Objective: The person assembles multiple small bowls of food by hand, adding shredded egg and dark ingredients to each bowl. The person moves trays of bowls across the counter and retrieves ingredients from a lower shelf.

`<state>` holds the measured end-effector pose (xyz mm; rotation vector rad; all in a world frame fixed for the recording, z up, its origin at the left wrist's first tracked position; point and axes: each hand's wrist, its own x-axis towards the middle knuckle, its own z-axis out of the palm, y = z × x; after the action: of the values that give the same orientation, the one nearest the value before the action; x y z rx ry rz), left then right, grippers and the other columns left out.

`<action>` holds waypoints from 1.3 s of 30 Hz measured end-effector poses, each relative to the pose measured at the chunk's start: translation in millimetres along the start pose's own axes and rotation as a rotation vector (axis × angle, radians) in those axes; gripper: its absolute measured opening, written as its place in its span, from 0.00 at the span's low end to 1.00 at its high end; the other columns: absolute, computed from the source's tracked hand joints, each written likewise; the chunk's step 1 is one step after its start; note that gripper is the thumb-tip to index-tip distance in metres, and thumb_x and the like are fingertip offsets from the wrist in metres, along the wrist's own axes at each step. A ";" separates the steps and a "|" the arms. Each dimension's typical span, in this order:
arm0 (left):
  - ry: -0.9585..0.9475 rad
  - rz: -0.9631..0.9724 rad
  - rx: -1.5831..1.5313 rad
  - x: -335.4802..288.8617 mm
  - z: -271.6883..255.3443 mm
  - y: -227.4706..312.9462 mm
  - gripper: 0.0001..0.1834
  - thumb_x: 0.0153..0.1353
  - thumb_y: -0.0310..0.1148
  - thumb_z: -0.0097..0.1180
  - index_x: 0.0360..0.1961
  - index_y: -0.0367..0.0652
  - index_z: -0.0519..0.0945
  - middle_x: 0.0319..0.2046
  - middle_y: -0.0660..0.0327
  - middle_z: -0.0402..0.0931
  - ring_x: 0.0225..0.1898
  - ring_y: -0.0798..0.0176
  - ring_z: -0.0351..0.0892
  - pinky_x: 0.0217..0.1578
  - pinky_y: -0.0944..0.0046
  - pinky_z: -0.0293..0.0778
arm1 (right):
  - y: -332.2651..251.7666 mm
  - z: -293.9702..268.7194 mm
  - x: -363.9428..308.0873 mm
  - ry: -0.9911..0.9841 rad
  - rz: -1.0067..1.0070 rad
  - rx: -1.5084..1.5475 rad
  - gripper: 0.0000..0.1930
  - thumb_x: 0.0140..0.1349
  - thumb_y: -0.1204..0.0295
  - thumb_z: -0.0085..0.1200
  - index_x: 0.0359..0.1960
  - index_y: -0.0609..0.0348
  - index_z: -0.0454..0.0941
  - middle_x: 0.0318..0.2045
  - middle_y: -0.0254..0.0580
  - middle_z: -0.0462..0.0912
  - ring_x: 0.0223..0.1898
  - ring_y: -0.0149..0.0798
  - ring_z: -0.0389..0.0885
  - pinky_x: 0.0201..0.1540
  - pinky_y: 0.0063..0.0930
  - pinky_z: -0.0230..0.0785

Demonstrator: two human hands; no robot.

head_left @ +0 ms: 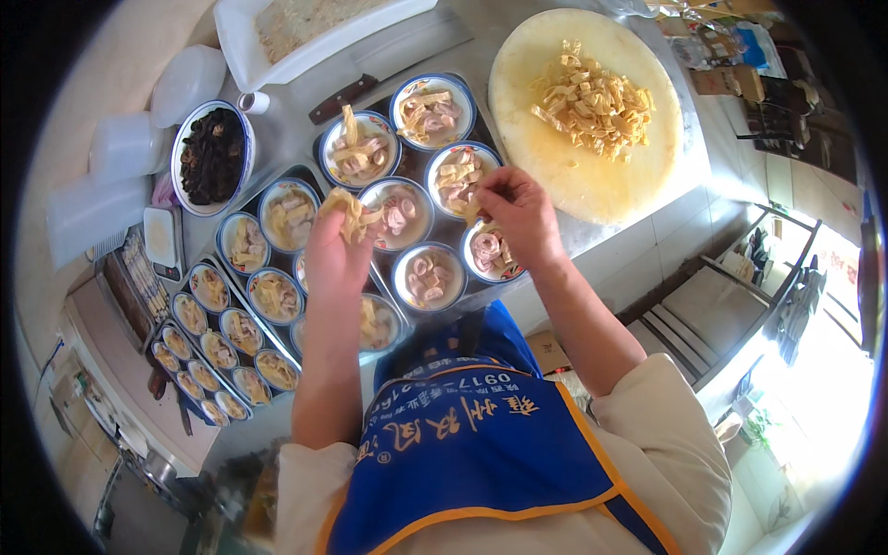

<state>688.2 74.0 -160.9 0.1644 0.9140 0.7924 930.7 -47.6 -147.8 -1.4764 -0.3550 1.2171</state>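
My left hand point(339, 242) is closed around a small bunch of yellow tofu-skin strips point(356, 215), above a bowl of pink meat pieces point(400, 215). With fingers pinched, my right hand point(520, 215) hovers over the near right bowl point(490, 252); a bit of yellow strip shows at its fingertips. Behind it stands a bowl with both meat and strips point(458, 178). Another bowl near me point(429, 277) shows only meat on top. Two far bowls point(359, 150) point(432, 111) have strips lying over the meat. My left forearm hides part of the bowls beneath it.
A round cutting board point(518, 111) bears a pile of cut strips point(601, 102). A cleaver point(344, 99) lies behind the bowls. More filled bowls point(276, 294) stand in trays at left, near a bowl of dark food point(215, 157). A white tub point(242, 46) stands at the back.
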 end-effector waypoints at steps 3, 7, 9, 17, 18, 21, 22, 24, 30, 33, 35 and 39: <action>0.087 0.017 -0.011 -15.4 -14.1 5.7 0.11 0.68 0.25 0.49 0.49 0.40 0.77 0.43 0.58 0.80 0.45 0.58 0.80 0.50 0.52 0.77 | 12.8 36.5 -2.8 -0.096 0.047 0.004 0.09 0.65 0.76 0.62 0.44 0.65 0.79 0.34 0.39 0.84 0.32 0.27 0.83 0.34 0.22 0.76; 0.109 0.088 0.172 -24.8 -31.6 6.2 0.11 0.69 0.26 0.49 0.50 0.40 0.76 0.44 0.58 0.80 0.47 0.57 0.80 0.50 0.52 0.78 | 45.2 68.6 2.2 -0.157 -0.074 -0.364 0.22 0.63 0.64 0.66 0.54 0.65 0.78 0.44 0.47 0.85 0.38 0.36 0.85 0.45 0.33 0.78; 0.102 0.078 0.199 -24.3 -42.1 1.9 0.12 0.69 0.27 0.50 0.52 0.40 0.76 0.45 0.58 0.79 0.47 0.57 0.80 0.50 0.52 0.78 | 54.4 81.7 -1.4 -0.168 -0.129 -0.325 0.25 0.64 0.62 0.67 0.57 0.64 0.78 0.46 0.49 0.85 0.40 0.39 0.84 0.47 0.36 0.77; 0.126 0.003 0.058 -29.3 -37.5 -7.6 0.09 0.74 0.31 0.48 0.46 0.40 0.78 0.40 0.57 0.82 0.43 0.59 0.82 0.46 0.58 0.77 | 22.5 108.4 -17.7 -0.328 0.186 -0.275 0.13 0.63 0.69 0.67 0.45 0.62 0.83 0.34 0.37 0.85 0.33 0.26 0.81 0.36 0.23 0.75; 0.138 0.004 0.035 -30.0 -37.5 -6.9 0.08 0.74 0.30 0.49 0.48 0.39 0.77 0.41 0.56 0.81 0.44 0.58 0.82 0.48 0.57 0.79 | 19.7 106.9 -20.7 -0.278 0.195 -0.250 0.10 0.64 0.71 0.66 0.41 0.64 0.83 0.32 0.36 0.85 0.33 0.26 0.81 0.38 0.24 0.76; 0.173 0.027 0.007 -30.6 -42.8 -5.0 0.08 0.74 0.29 0.50 0.49 0.37 0.75 0.42 0.55 0.81 0.45 0.57 0.82 0.50 0.55 0.81 | 23.9 92.5 -25.8 -0.230 0.030 -0.408 0.09 0.64 0.73 0.64 0.43 0.65 0.83 0.33 0.38 0.85 0.34 0.28 0.82 0.39 0.25 0.75; 0.155 0.025 -0.015 -29.0 -47.9 -4.7 0.08 0.74 0.29 0.51 0.49 0.37 0.75 0.43 0.55 0.80 0.45 0.57 0.82 0.50 0.54 0.81 | 26.5 88.2 -27.2 -0.225 -0.006 -0.372 0.10 0.64 0.73 0.63 0.44 0.65 0.83 0.33 0.39 0.85 0.34 0.28 0.81 0.38 0.25 0.75; 0.121 0.020 -0.057 -25.3 -57.8 -3.2 0.08 0.73 0.28 0.52 0.49 0.36 0.75 0.43 0.55 0.80 0.45 0.56 0.82 0.50 0.54 0.82 | 29.6 83.0 -27.8 -0.187 -0.026 -0.344 0.08 0.66 0.74 0.61 0.43 0.65 0.82 0.32 0.35 0.84 0.33 0.24 0.78 0.37 0.21 0.73; 0.097 0.077 -0.132 -29.5 -73.2 8.5 0.08 0.71 0.24 0.52 0.50 0.35 0.74 0.43 0.53 0.80 0.45 0.55 0.82 0.48 0.55 0.82 | 50.9 76.3 -6.6 -0.133 -0.083 -0.478 0.11 0.65 0.70 0.61 0.45 0.63 0.85 0.34 0.43 0.87 0.35 0.33 0.84 0.41 0.28 0.76; 0.101 0.062 -0.095 -37.7 -77.3 15.9 0.09 0.70 0.23 0.51 0.49 0.37 0.74 0.45 0.54 0.79 0.45 0.57 0.80 0.48 0.54 0.81 | 58.3 73.0 1.0 -0.021 -0.048 -0.569 0.11 0.65 0.70 0.61 0.45 0.62 0.86 0.34 0.45 0.88 0.36 0.35 0.85 0.43 0.29 0.77; 0.088 0.049 -0.077 -40.1 -78.9 19.8 0.09 0.69 0.23 0.51 0.49 0.38 0.74 0.46 0.55 0.78 0.45 0.57 0.79 0.49 0.54 0.80 | 69.1 67.0 6.2 -0.005 -0.190 -0.577 0.12 0.66 0.72 0.61 0.48 0.63 0.84 0.36 0.44 0.88 0.36 0.34 0.84 0.43 0.28 0.77; 0.069 0.018 -0.064 -46.6 -89.8 20.5 0.10 0.69 0.23 0.51 0.50 0.39 0.74 0.47 0.54 0.78 0.46 0.56 0.79 0.50 0.53 0.80 | 61.8 78.8 -4.7 -0.061 -0.276 -0.642 0.14 0.66 0.72 0.62 0.52 0.63 0.83 0.37 0.40 0.86 0.35 0.29 0.81 0.41 0.26 0.76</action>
<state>592.3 39.8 -177.3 0.0900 0.9517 0.8477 839.9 -27.7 -185.6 -1.8502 -1.0282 0.9640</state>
